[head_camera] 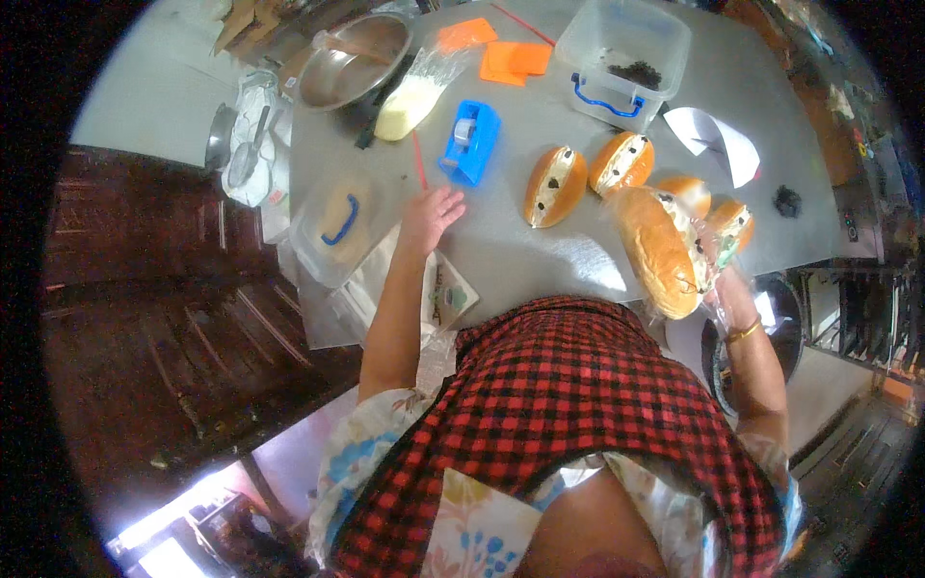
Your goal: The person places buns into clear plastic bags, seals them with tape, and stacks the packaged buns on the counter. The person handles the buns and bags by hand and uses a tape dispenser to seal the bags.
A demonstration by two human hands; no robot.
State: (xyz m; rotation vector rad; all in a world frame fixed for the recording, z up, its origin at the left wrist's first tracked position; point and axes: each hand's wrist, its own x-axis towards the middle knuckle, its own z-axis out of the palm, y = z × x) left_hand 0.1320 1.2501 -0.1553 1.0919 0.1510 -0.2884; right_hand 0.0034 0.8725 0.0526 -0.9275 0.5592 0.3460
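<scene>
My right hand [730, 289] grips a large cream-filled bread roll [661, 249] in clear plastic, with dark bits along its cream; the roll hides part of the fingers. My left hand [432, 214] is over the table with its fingers apart and nothing visible in them. A thin red stick [419, 162] lies at its fingertips; whether they touch, I cannot tell. Just beyond is a blue tape dispenser [470, 144]. Between my hands sits a filled bun [555, 186]. Another filled bun [621, 162] and several more lie beyond the large roll, partly hidden by it.
A clear plastic tub [625, 50] with dark crumbs stands at the back. Orange scrapers [513, 61], a cream-filled piping bag [412, 101] and a metal bowl [354, 61] are at back left. A blue-handled lid [340, 224] lies left, curled white paper [715, 144] right.
</scene>
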